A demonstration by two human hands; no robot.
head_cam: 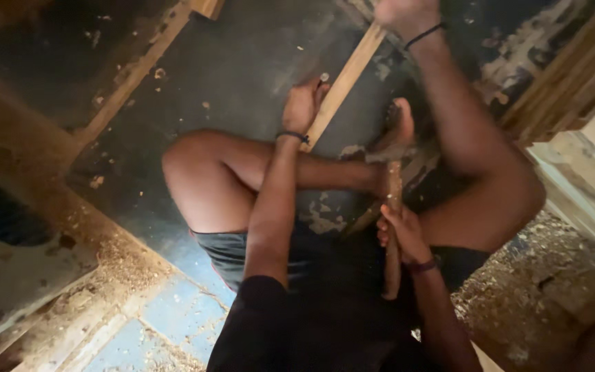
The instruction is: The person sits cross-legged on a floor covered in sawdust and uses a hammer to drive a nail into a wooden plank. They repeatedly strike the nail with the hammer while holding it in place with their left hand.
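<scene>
My left hand (pixel 302 105) rests on a long pale wooden strip (pixel 350 72) lying on the dark floor, with its fingers pinched on a small nail-like piece (pixel 323 78) at the strip's edge. My right hand (pixel 401 233) is closed around a wooden tool handle (pixel 392 272) held upright in front of my lap; the tool's head (pixel 388 157) is blurred. One of my bare feet (pixel 398 127) sits beside the strip. The other foot (pixel 408 14) presses on its far end.
I sit on a dark, stained floor (pixel 242 48) scattered with wood chips. A second wooden strip (pixel 139 72) lies to the left. Stacked timber and a pale frame (pixel 580 138) stand at the right. Sawdust (pixel 518 296) covers the ground at lower right and along the left.
</scene>
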